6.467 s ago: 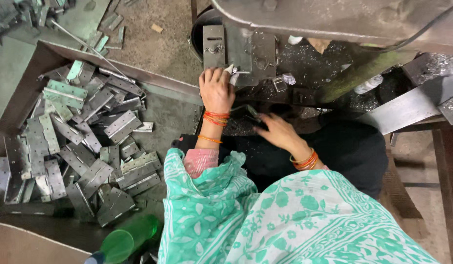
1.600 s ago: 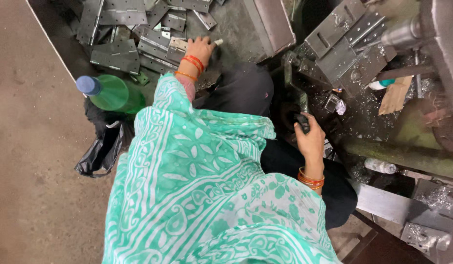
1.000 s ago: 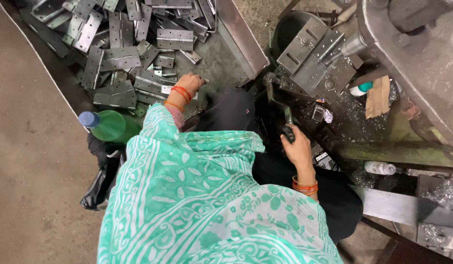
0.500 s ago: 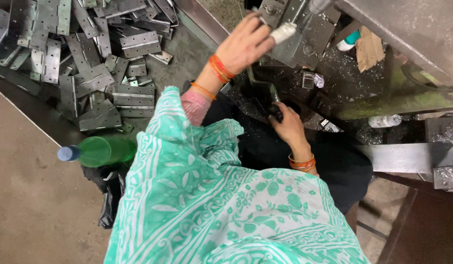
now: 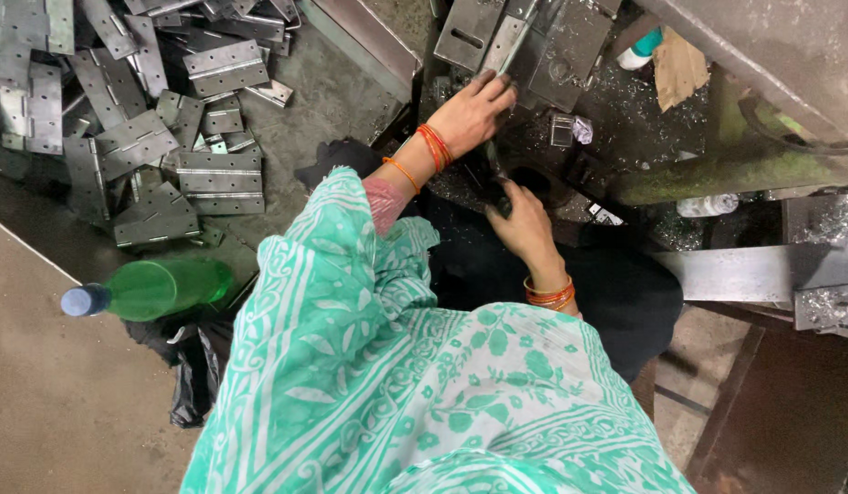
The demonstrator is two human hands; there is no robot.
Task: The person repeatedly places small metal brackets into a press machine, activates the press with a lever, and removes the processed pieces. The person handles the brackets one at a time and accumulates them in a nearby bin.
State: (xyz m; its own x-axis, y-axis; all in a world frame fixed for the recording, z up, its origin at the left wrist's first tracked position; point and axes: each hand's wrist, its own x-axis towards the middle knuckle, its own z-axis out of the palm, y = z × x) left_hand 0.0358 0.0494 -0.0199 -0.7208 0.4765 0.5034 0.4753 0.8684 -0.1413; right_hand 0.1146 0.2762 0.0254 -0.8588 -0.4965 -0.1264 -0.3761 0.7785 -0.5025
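My left hand (image 5: pixel 468 112) reaches forward to the press bed, and its fingertips pinch the lower end of a grey metal hinge plate (image 5: pixel 508 48) set against the machine's metal blocks (image 5: pixel 561 55). Orange bangles ring that wrist. Closer to my body, my right hand (image 5: pixel 523 215) is wrapped around a dark lever handle (image 5: pixel 491 172) that rises between the two hands. A green patterned garment (image 5: pixel 415 384) covers my arms and lap.
Several grey hinge plates lie in a heap (image 5: pixel 159 137) in a metal tray at the left. A green plastic bottle (image 5: pixel 159 288) rests on its side above a black bag (image 5: pixel 191 370). The press frame (image 5: pixel 772 55) and metal shelves (image 5: pixel 762 274) fill the right.
My left hand has left the heap of hinges and swung right to the press with one plate. My right hand has stayed on the lever handle. The camera view has swung about.
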